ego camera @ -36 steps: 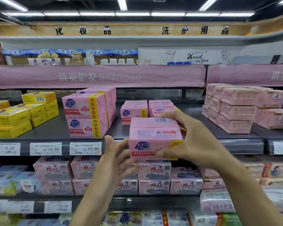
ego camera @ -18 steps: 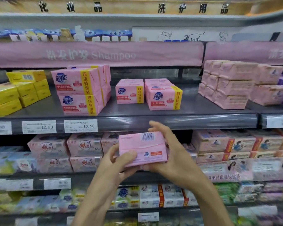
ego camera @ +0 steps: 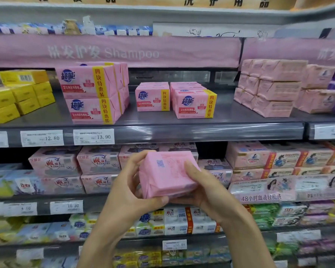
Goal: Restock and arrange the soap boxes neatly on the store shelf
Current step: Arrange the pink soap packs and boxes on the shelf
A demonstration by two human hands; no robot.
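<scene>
Single head-worn wide-angle view; faces store shelving [ego camera: 201, 130] nearly square-on, tilted slightly down; close range; shelf edges bow toward frame sides; forearms enter from bottom edge; left hand [ego camera: 128, 192] and right hand [ego camera: 207, 188] meet at lower centre, holding pink soap box [ego camera: 166, 173]; several shelf tiers in frame; header sign [ego camera: 226, 0] cut at top.

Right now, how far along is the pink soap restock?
Done: a two-high stack of pink packs stands at the shelf front. In hand: the left hand and right hand grip one pink pack, below that shelf. Left: placing it, likely on the lower middle rows, then squaring those up.
</scene>
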